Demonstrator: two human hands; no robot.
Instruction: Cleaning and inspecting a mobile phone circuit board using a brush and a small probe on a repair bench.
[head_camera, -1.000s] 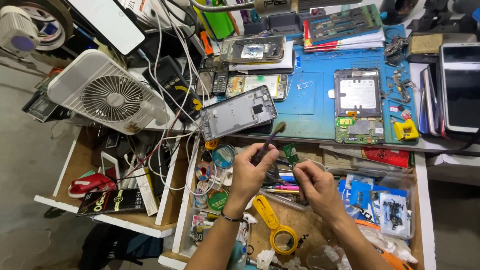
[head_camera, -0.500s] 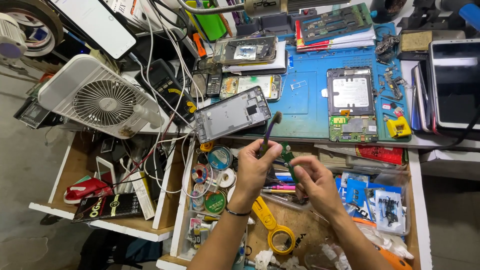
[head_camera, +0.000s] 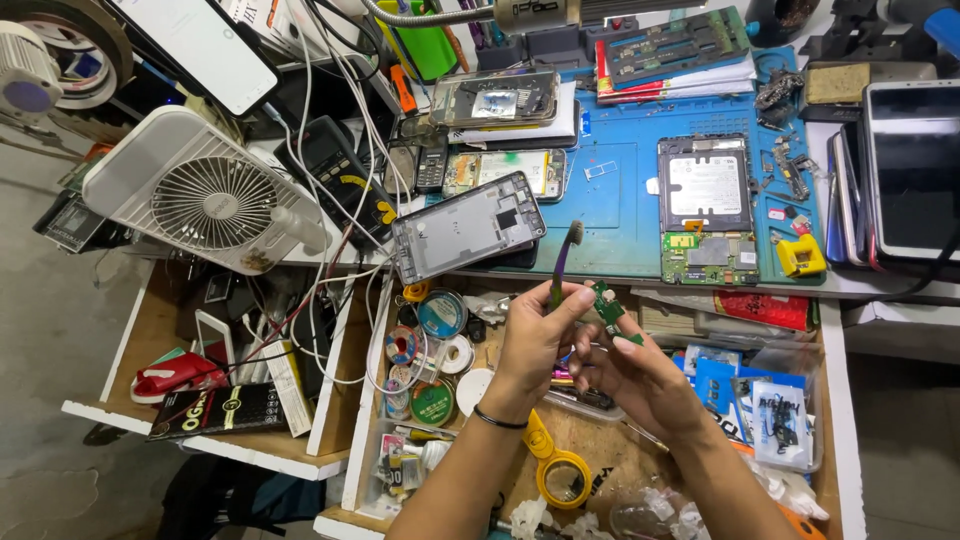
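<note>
We look down on a crowded repair bench (head_camera: 880, 290) with two open drawers below it. The biggest thing on the bench is a blue work mat (head_camera: 620, 210), which fills the middle and right. On the left stands a white desk fan (head_camera: 205, 195), tilted on its back, with a tangle of white cables just beside it. At the far right edge lies a tablet (head_camera: 912, 165), screen dark. On the mat rests an opened phone (head_camera: 705, 205), its back off and its green boards showing. An empty grey phone frame (head_camera: 468, 238) lies tilted across the near edge of the bench, just left of the mat.

Below the bench, the drawer (head_camera: 600, 450) under our hands holds rolls of solder and tape on the left and packets of blue and white parts on the right. A yellow magnifier (head_camera: 558, 472) lies in it, near our left wrist.

Our two hands meet above this drawer, close together. Our left hand (head_camera: 535, 345) is closed around the handle of a small brush (head_camera: 562, 265), which points up and away so its bristles reach the edge of the bench. Our right hand (head_camera: 630, 375) pinches a small green circuit board (head_camera: 606, 305) between fingertips, holding it just right of the brush handle, near but apart from the bristles.
</note>
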